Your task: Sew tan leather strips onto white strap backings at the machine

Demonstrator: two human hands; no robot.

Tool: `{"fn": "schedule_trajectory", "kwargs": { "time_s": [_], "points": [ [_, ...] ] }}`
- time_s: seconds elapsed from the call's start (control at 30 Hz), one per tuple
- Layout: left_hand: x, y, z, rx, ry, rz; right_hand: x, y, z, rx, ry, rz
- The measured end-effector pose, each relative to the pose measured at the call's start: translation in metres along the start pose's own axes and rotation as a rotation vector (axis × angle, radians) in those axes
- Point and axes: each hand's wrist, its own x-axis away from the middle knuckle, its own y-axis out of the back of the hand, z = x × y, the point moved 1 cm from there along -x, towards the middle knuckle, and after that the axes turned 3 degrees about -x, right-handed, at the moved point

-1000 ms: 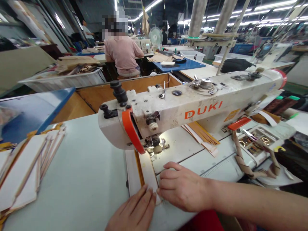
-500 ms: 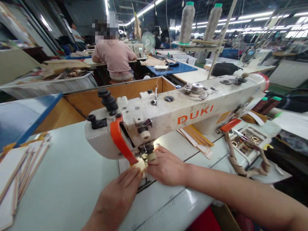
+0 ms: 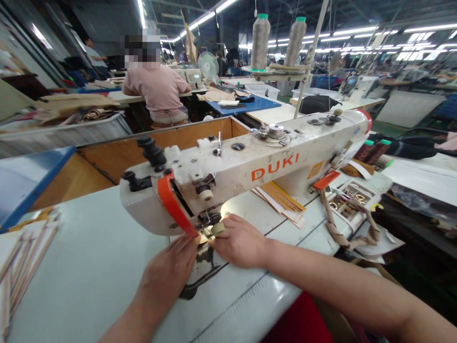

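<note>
A white sewing machine [image 3: 228, 166] with an orange guard strip [image 3: 174, 207] stands across the table. Under its head, a small pale piece [image 3: 203, 237] lies in the lamp light by the needle, mostly covered by fingers and machine parts. The fingers of my left hand [image 3: 171, 269] are pressed together on its left edge, beside the guard's lower end. From the other side, my right hand [image 3: 243, 242] reaches in with bent fingers at the piece, close to the presser foot area. Its fingertips are partly hidden.
Stacked strips [image 3: 28, 267] lie at the left, more strips [image 3: 280, 202] behind the machine arm. At the right are a tray of metal rings [image 3: 352, 202] and a coiled tan strip [image 3: 332, 224]. Thread cones [image 3: 260, 43] stand behind. A person in pink [image 3: 153, 90] sits ahead.
The view has shifted, so the machine sits further left in the picture. Both hands stay at the needle; less of the pale piece shows, and more of the dark plate below is uncovered.
</note>
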Motion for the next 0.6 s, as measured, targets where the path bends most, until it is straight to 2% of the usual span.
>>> {"fn": "schedule_trajectory", "kwargs": {
  "time_s": [0.1, 0.2, 0.3, 0.43, 0.5, 0.53, 0.6],
  "points": [
    [0.006, 0.01, -0.008, 0.009, 0.066, 0.005, 0.002, 0.011, 0.003, -0.006, 0.015, 0.018],
    [0.028, 0.035, -0.028, 0.004, 0.119, 0.011, 0.008, 0.017, 0.015, -0.025, 0.051, -0.02],
    [0.054, 0.066, -0.058, 0.059, 0.177, 0.047, 0.016, 0.016, 0.04, -0.118, 0.094, -0.039],
    [0.071, 0.098, -0.088, 0.13, 0.219, 0.078, 0.024, 0.01, 0.076, -0.31, 0.104, 0.036],
    [0.076, 0.107, -0.089, 0.19, 0.267, 0.093, 0.026, 0.008, 0.086, -0.349, 0.079, 0.079],
    [0.08, 0.11, -0.085, 0.215, 0.339, 0.095, 0.027, 0.007, 0.088, -0.359, 0.067, 0.092],
    [0.088, 0.114, -0.07, 0.278, 0.596, 0.08, 0.028, 0.008, 0.09, -0.374, 0.049, 0.105]
  ]
}}
